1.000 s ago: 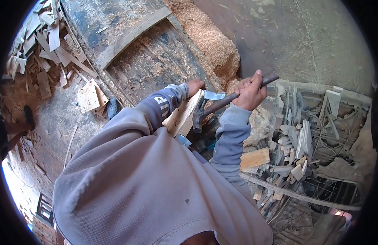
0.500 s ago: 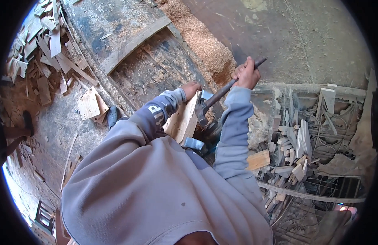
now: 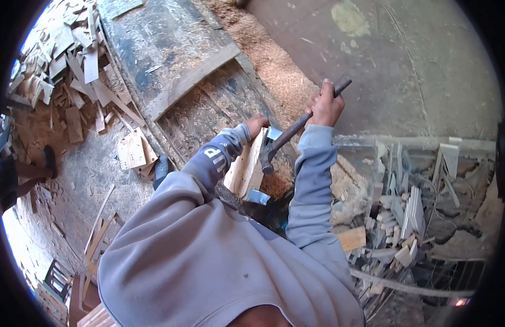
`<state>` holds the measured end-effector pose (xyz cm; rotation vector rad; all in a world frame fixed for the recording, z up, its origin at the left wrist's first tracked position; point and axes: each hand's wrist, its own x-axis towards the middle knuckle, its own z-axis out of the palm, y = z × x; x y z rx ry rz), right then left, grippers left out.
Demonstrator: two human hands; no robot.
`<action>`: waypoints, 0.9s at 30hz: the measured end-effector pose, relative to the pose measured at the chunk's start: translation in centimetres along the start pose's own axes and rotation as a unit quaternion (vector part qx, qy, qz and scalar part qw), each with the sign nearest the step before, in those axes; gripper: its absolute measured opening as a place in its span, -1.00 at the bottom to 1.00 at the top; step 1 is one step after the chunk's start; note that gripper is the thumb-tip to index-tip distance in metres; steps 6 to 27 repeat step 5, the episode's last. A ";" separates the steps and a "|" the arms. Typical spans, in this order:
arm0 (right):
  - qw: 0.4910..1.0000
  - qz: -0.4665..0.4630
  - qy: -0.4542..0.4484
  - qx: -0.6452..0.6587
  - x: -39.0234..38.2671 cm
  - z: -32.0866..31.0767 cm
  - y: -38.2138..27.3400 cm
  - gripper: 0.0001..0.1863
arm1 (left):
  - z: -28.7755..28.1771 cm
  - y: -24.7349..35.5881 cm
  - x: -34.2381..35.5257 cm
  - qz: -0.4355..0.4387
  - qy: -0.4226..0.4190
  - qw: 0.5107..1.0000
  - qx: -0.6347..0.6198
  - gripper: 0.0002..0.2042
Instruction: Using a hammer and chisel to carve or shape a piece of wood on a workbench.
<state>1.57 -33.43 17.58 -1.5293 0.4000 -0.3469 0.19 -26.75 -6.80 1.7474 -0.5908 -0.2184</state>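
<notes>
My right hand (image 3: 326,107) is closed round the handle of a hammer (image 3: 296,128). The dark hammer head is down beside the right edge of a pale wooden block (image 3: 247,168); I cannot tell whether they touch. At the block's far end my left hand (image 3: 256,125) grips it, the fingers partly hidden by the sleeve and wood. Light-blue pieces show at both ends of the block, one by my left hand (image 3: 273,133) and another blue piece (image 3: 258,197) at the near end.
A workbench (image 3: 170,60) strewn with sawdust carries a wooden batten (image 3: 195,82). Wood shavings (image 3: 279,71) are heaped along its right side. Offcuts lie piled at the far left (image 3: 72,71), and stacked wood pieces (image 3: 410,218) stand at right. Another person's leg (image 3: 31,171) shows at left.
The view has shifted, so the surroundings sit farther right and lower. The hammer stays in my right hand beside the block, its head slightly moved; my left hand keeps its hold.
</notes>
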 end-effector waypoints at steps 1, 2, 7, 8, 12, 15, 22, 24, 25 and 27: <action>1.000 0.004 0.003 -0.013 0.0 0.4 0.1 -0.68 | -0.1 -0.1 0.0 -0.001 -0.019 1.000 -0.002 -0.79; 1.000 0.007 -0.004 -0.008 0.0 0.9 0.1 -0.68 | -0.3 -0.4 -0.3 -0.006 -0.030 1.000 0.001 -0.79; 0.996 0.029 -0.079 0.015 0.6 1.9 0.9 -0.66 | -1.4 -2.3 -0.9 0.004 -0.045 0.999 0.014 -0.78; 0.996 0.029 -0.079 0.015 0.6 1.9 0.9 -0.66 | -1.4 -2.3 -0.9 0.004 -0.045 0.999 0.014 -0.78; 0.996 0.029 -0.079 0.015 0.6 1.9 0.9 -0.66 | -1.4 -2.3 -0.9 0.004 -0.045 0.999 0.014 -0.78; 0.996 0.029 -0.079 0.015 0.6 1.9 0.9 -0.66 | -1.4 -2.3 -0.9 0.004 -0.045 0.999 0.014 -0.78; 0.996 0.029 -0.079 0.015 0.6 1.9 0.9 -0.66 | -1.4 -2.3 -0.9 0.004 -0.045 0.999 0.014 -0.78; 0.996 0.029 -0.079 0.015 0.6 1.9 0.9 -0.66 | -1.4 -2.3 -0.9 0.004 -0.045 0.999 0.014 -0.78; 0.996 0.029 -0.079 0.015 0.6 1.9 0.9 -0.66 | -1.4 -2.3 -0.9 0.004 -0.045 0.999 0.014 -0.78; 0.996 0.029 -0.079 0.015 0.6 1.9 0.9 -0.66 | -1.4 -2.3 -0.9 0.004 -0.045 0.999 0.014 -0.78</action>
